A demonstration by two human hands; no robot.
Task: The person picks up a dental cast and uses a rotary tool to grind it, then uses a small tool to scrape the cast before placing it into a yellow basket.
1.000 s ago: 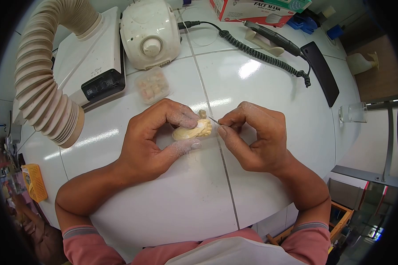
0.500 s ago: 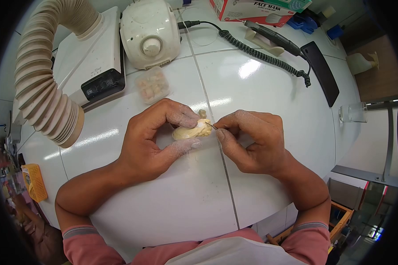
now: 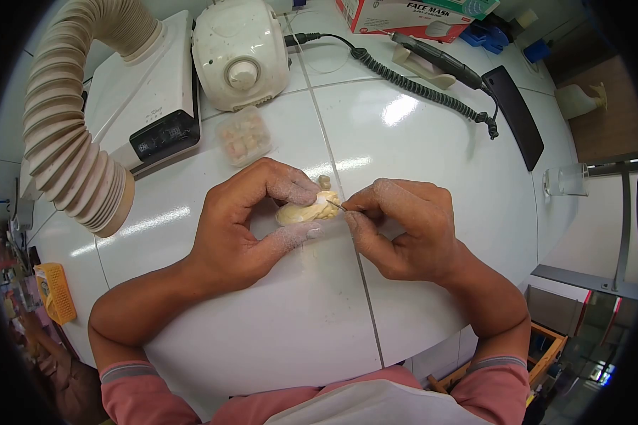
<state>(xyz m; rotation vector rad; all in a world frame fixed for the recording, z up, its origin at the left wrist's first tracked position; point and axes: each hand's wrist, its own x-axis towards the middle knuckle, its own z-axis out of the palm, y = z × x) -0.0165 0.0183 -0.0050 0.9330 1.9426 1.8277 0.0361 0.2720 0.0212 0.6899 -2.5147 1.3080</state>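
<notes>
Right hand [image 3: 411, 227], pinching a pick [image 3: 335, 205], edged onto the cast [image 3: 298, 212] pinched by left hand [image 3: 241, 227].

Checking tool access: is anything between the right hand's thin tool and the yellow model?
Nothing visible: the right hand holds the thin tool against the yellow model, pinched by the left hand.

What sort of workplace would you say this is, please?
Probably a dental laboratory bench: the left hand holds a yellowish plaster tooth model, a micromotor control box with its coiled-cord handpiece sits behind, and a ribbed dust-extraction hose lies at the left.
</notes>
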